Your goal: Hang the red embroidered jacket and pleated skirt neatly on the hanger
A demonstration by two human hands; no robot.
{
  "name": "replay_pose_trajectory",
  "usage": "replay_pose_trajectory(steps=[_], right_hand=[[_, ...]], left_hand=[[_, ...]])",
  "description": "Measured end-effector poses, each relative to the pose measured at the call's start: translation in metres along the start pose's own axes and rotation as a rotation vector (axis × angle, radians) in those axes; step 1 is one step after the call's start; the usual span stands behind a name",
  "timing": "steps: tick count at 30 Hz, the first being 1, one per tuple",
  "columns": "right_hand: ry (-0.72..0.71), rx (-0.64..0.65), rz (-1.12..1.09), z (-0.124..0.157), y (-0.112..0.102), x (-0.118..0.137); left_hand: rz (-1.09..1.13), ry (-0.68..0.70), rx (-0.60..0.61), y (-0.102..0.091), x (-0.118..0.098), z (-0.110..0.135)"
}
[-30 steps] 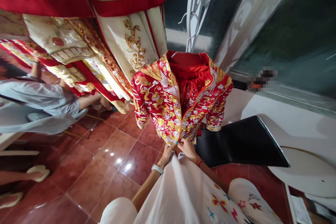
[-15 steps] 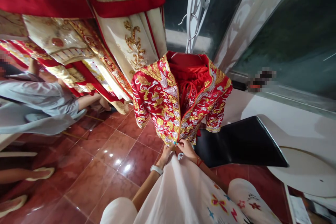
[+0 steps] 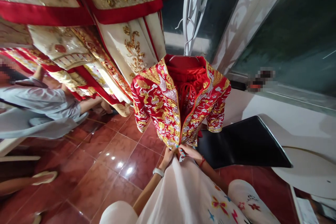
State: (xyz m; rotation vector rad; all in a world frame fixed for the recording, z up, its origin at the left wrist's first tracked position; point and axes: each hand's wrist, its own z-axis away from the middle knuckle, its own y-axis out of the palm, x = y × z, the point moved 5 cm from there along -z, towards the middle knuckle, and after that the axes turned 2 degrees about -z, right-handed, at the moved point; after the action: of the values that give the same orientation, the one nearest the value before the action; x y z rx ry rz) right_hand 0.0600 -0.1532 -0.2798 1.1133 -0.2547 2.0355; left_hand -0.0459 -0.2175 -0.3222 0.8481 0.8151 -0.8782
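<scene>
A red jacket point(image 3: 168, 105) thick with gold and silver embroidery hangs on a hanger point(image 3: 187, 47) from a white metal stand point(image 3: 195, 3). Its front is open at the top and shows a red lining. My left hand point(image 3: 169, 154), a white band at its wrist, pinches the left bottom edge of the jacket. My right hand point(image 3: 189, 151), with a red string at the wrist, pinches the right bottom edge. The two hands meet at the front opening near the hem.
Cream, red and gold garments point(image 3: 105, 42) hang at the left. A person in pale blue point(image 3: 39, 108) bends at the far left above red floor tiles point(image 3: 105, 168). A black chair seat point(image 3: 244, 143) and a white round table point(image 3: 307, 175) stand at the right.
My hands and the jacket's hem have dropped slightly in view. The person at the left has shifted a little, and a sandalled foot at the lower left has moved.
</scene>
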Motion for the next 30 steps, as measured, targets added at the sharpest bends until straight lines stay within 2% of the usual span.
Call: replay_pose_trajectory(steps=[6, 11, 14, 17, 20, 22, 25, 30], right_hand=[[0.065, 0.093, -0.257, 0.0, 0.005, 0.023], [0.047, 0.075, -0.335, 0.0, -0.007, 0.045], [0.028, 0.031, -0.326, 0.002, -0.01, 0.05], [0.02, -0.01, -0.317, 0.007, -0.003, 0.045], [0.019, -0.026, -0.335, 0.012, 0.01, 0.04], [0.014, -0.031, -0.348, 0.014, 0.016, 0.041], [0.002, -0.032, -0.354, 0.012, 0.015, 0.053], [-0.107, -0.051, -0.343, 0.006, -0.004, 0.095]], left_hand=[[-0.112, 0.044, -0.048, -0.002, -0.005, -0.008], [-0.249, 0.039, -0.122, -0.005, -0.001, -0.004], [-0.364, 0.069, -0.259, -0.011, -0.007, 0.003], [-0.651, 0.227, -0.384, -0.008, -0.03, 0.007], [-1.123, 0.465, -0.304, 0.02, -0.054, -0.002], [-1.343, 0.543, -0.267, 0.038, -0.061, -0.013], [-1.488, 0.566, -0.276, 0.05, -0.06, -0.028], [-1.518, 0.585, -0.244, 0.049, -0.049, -0.033]])
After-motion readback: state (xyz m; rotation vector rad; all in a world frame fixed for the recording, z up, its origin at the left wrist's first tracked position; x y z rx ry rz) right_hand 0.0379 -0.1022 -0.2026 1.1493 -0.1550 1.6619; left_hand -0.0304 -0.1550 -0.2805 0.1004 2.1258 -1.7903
